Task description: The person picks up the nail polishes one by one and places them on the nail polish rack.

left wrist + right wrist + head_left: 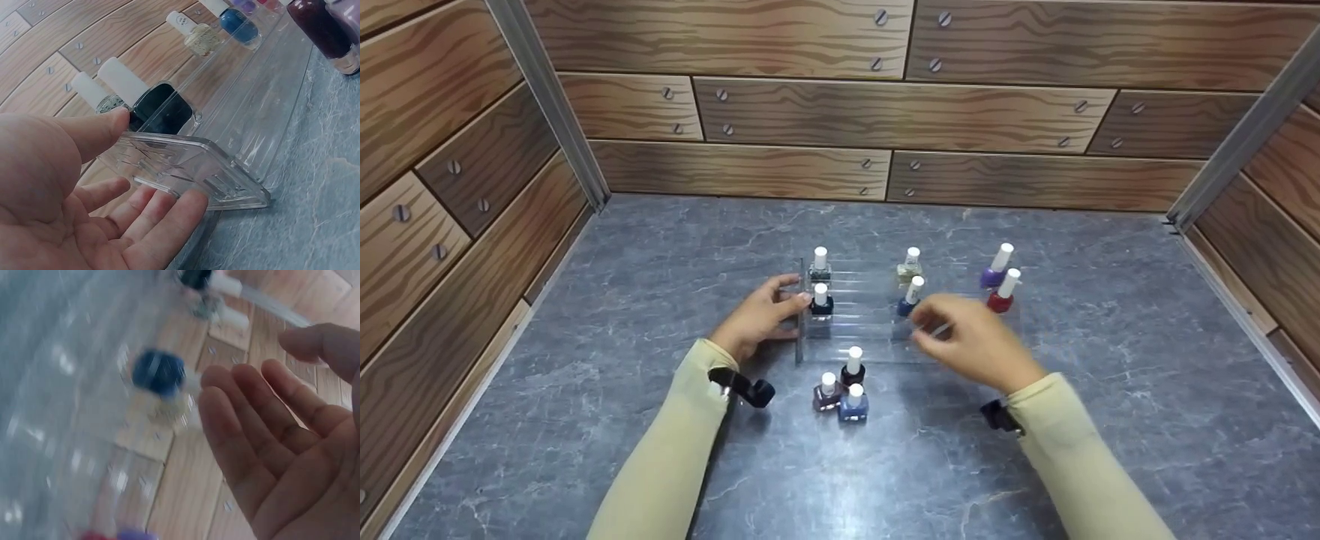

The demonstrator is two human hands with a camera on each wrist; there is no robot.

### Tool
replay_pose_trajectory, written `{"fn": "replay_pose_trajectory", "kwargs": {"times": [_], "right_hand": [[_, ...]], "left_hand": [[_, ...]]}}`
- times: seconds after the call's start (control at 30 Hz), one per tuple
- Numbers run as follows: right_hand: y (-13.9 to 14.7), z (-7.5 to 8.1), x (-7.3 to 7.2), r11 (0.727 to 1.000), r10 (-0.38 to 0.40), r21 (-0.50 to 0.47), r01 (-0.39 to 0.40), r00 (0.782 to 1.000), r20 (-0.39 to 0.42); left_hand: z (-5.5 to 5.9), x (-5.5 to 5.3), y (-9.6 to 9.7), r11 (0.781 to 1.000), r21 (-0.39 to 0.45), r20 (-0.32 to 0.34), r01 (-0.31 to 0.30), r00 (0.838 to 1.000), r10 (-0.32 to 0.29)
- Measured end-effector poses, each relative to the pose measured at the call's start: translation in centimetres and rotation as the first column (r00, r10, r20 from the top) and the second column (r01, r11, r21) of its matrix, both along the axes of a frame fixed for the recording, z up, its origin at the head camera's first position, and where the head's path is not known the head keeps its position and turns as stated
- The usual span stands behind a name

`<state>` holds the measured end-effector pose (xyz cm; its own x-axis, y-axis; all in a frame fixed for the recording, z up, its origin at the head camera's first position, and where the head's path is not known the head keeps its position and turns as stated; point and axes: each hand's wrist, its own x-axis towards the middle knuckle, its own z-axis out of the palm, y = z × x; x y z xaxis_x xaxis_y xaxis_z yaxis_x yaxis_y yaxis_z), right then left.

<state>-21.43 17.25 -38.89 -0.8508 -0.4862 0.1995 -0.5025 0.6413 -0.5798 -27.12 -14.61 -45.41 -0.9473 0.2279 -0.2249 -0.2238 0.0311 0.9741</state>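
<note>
A clear plastic tiered display rack [859, 326] stands on the table. My left hand [761, 315] holds its left end panel [191, 163], thumb over the upper edge near a dark green nail polish bottle [163, 109] and fingers against the outer face. Beside that bottle is a glittery one [820, 266]. My right hand [971, 337] hovers over the rack near a blue nail polish [909, 298], holding nothing, its fingers loosely bent in the right wrist view. A pale yellow polish [910, 266] stands behind the blue one; purple [995, 274] and red [1002, 298] polishes are at the right end.
In front of the rack stand three more bottles: a dark one [853, 367], a mauve one [827, 394] and a periwinkle one [853, 405]. Wood-patterned walls [885, 112] enclose the grey marbled table [585, 390] at the back and sides.
</note>
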Motion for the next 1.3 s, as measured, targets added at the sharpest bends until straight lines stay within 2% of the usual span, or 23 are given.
{"fn": "replay_pose_trajectory", "kwargs": {"times": [0.1,0.23,0.4,0.6,0.93,1.3], "right_hand": [[-1.5,-0.8,0.1,0.998,0.058,0.035,-0.061,0.996,0.074],[-3.3,-1.5,0.0,0.987,0.124,0.086,-0.134,0.985,0.116],[-4.9,-1.9,-0.3,0.965,0.189,0.170,-0.201,0.978,0.083],[-6.2,-2.2,-0.6,0.947,0.244,0.199,-0.252,0.968,0.064],[-7.2,-2.8,-0.6,0.914,0.283,0.304,-0.267,0.959,-0.008],[-6.7,-2.6,-0.4,0.918,0.260,0.293,-0.267,0.964,0.061]], "left_hand": [[-0.1,0.0,-0.1,1.000,-0.001,0.003,-0.002,1.000,0.002],[0.0,0.0,-0.2,1.000,-0.001,0.004,-0.002,1.000,0.002],[0.0,0.0,0.0,1.000,0.008,0.007,0.004,1.000,-0.004],[0.0,0.0,0.1,1.000,0.016,0.011,-0.005,1.000,0.005],[-0.2,-0.1,0.1,1.000,0.011,0.012,-0.012,1.000,0.012],[-0.2,-0.3,0.0,1.000,0.017,0.013,-0.005,1.000,0.004]]}}
